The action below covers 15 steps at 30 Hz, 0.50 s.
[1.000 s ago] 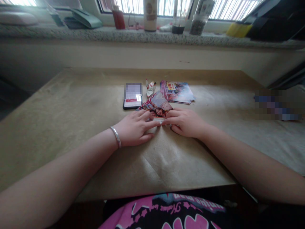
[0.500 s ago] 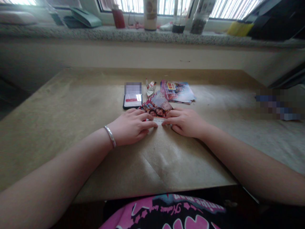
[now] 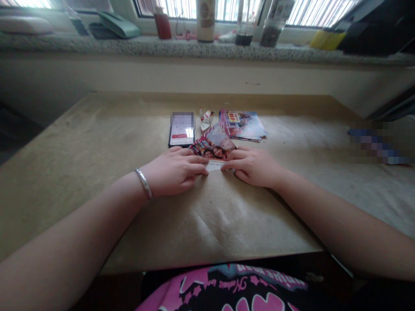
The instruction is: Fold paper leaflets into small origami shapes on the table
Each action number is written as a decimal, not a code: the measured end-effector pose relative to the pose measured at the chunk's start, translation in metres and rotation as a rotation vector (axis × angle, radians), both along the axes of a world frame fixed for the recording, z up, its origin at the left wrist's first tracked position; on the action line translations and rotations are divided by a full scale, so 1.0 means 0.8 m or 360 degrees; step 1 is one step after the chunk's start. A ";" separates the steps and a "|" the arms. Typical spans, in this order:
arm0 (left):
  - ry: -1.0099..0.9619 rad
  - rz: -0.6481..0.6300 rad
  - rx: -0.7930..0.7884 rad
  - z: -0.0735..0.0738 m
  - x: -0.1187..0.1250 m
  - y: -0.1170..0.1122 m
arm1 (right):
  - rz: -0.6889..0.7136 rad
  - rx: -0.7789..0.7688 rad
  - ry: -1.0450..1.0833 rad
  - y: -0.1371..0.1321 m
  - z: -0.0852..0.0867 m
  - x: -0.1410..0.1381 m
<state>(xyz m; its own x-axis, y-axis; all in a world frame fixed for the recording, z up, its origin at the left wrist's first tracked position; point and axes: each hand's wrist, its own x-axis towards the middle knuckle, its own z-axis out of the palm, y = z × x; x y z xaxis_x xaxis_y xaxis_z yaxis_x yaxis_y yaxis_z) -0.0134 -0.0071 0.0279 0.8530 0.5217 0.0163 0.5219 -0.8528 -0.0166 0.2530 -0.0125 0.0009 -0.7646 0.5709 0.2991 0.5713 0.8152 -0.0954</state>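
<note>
Folded printed paper [image 3: 214, 147] between left hand [image 3: 171, 171] and right hand [image 3: 256, 166], both touching it, spread

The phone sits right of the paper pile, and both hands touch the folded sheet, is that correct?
Not quite: the head view shows the phone left of the paper pile. The left hand and right hand both touch the folded sheet.

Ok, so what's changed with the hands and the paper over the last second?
The left hand has slid left along the near edge of the printed sheet, away from the right hand, baring more white strip. Both hands still touch the printed sheet. The right hand, phone, small folded paper and leaflets look unmoved.
</note>
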 end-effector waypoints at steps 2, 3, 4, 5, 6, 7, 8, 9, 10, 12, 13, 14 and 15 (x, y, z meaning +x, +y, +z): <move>-0.0009 -0.0014 -0.0018 0.001 -0.001 0.001 | 0.0005 -0.0009 -0.0012 0.000 0.000 0.000; -0.0013 -0.0020 -0.0024 0.002 -0.001 0.002 | 0.0006 -0.0012 -0.0014 0.000 0.000 0.000; -0.0016 -0.0026 -0.0029 0.002 -0.002 0.003 | 0.0008 -0.0016 -0.0016 0.000 0.000 0.001; -0.0016 -0.0032 -0.0035 0.002 -0.003 0.004 | 0.0009 -0.0019 -0.0016 0.000 0.000 0.001; -0.0017 -0.0037 -0.0042 0.003 -0.003 0.005 | 0.0009 -0.0021 -0.0014 0.000 0.000 0.001; -0.0023 -0.0044 -0.0051 0.003 -0.004 0.006 | 0.0008 -0.0022 -0.0012 -0.001 0.000 0.001; -0.0029 -0.0058 -0.0065 0.003 -0.005 0.008 | 0.0008 -0.0021 -0.0012 -0.001 0.000 0.001; -0.0037 -0.0076 -0.0082 0.003 -0.006 0.009 | 0.0006 -0.0019 -0.0012 -0.001 0.000 0.001; -0.0043 -0.0093 -0.0103 0.004 -0.007 0.011 | 0.0005 -0.0016 -0.0013 -0.001 0.000 0.001; -0.0050 -0.0116 -0.0151 0.004 -0.010 0.014 | 0.0007 -0.0010 -0.0023 -0.001 0.000 0.002; -0.0051 -0.0122 -0.0178 0.004 -0.012 0.015 | 0.0007 -0.0009 -0.0030 0.000 0.000 0.002; -0.0052 -0.0123 -0.0204 0.004 -0.014 0.017 | 0.0006 -0.0009 -0.0034 0.000 0.000 0.002; -0.0055 -0.0121 -0.0228 0.005 -0.016 0.018 | 0.0007 -0.0009 -0.0037 0.000 0.000 0.002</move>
<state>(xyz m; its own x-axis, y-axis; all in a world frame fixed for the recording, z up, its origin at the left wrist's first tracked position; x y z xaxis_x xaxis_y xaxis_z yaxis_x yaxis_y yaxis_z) -0.0262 0.0071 0.0315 0.8903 0.4547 -0.0239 0.4539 -0.8823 0.1248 0.2549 -0.0125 0.0012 -0.7740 0.5690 0.2778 0.5696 0.8173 -0.0868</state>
